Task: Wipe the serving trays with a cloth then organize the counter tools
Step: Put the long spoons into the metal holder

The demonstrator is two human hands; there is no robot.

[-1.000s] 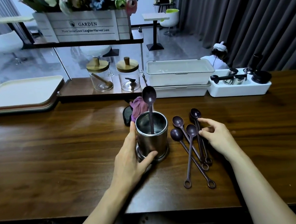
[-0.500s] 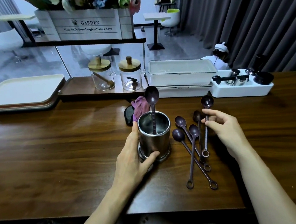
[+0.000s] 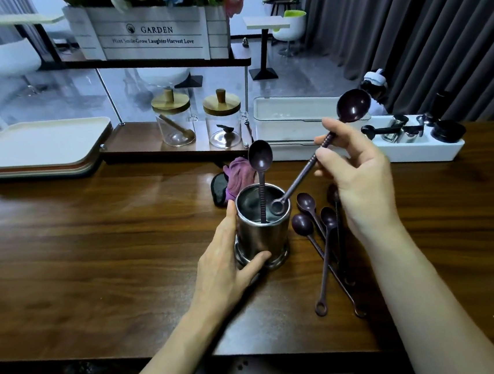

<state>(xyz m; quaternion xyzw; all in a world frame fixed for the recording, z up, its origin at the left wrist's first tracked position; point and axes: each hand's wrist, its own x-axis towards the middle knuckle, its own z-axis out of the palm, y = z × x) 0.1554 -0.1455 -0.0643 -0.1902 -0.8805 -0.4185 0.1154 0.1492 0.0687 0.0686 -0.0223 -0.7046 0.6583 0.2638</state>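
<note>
Left hand (image 3: 226, 267): grips steel utensil cup (image 3: 260, 230) | Right hand (image 3: 359, 176): pinches purple spoon (image 3: 312, 162), ring end seemingly inside the rim | Counter (image 3: 94, 246): four loose spoons (image 3: 323, 239)

curtain (image 3: 404, 21): dark grey, pleated, right | floor (image 3: 50, 97): pale grey, glossy | chair (image 3: 7, 56): white, far left | side table (image 3: 263, 25): white top, black pedestal

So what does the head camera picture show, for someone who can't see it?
The right hand lowers a long dark purple spoon, ring end first, into a round steel cup steadied by the left hand. One spoon already stands inside; more lie on the wooden counter.
</note>
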